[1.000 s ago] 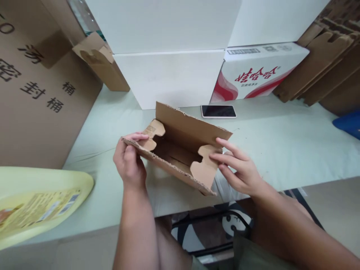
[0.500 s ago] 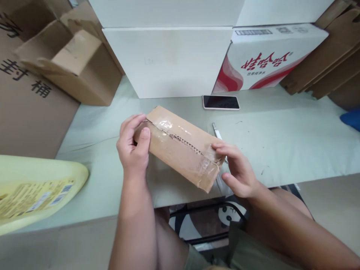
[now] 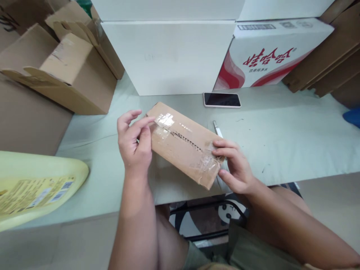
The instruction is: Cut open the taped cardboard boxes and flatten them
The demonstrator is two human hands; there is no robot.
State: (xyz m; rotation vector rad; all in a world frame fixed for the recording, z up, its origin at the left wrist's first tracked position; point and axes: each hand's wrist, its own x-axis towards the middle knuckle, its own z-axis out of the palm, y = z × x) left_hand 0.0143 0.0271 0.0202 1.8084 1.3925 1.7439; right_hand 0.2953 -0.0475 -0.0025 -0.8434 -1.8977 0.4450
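A small brown cardboard box (image 3: 182,148) lies tilted between my hands, its top seam partly torn so the corrugation shows, with clear tape at both ends. My left hand (image 3: 135,140) is at the box's left end, index fingertip and thumb pinched near the taped flap edge; other fingers are curled off the box. Around the right end, my right hand (image 3: 234,163) grips with fingers on top and thumb against the end face. Behind the box a slim, light-coloured utility knife (image 3: 217,128) lies on the table, partly hidden by the box and my right hand.
On the pale green table (image 3: 281,138) a phone (image 3: 222,100) lies before a white box (image 3: 171,60) and a red-and-white carton (image 3: 270,56). Open brown cartons (image 3: 87,78) stand at left, a yellow bottle (image 3: 42,187) nearer me. Folded cardboard (image 3: 323,56) leans at right.
My left index finger has moved onto the taped left edge, while its other fingers have lifted away. My right thumb has closed in against the box end. The view has shifted slightly.
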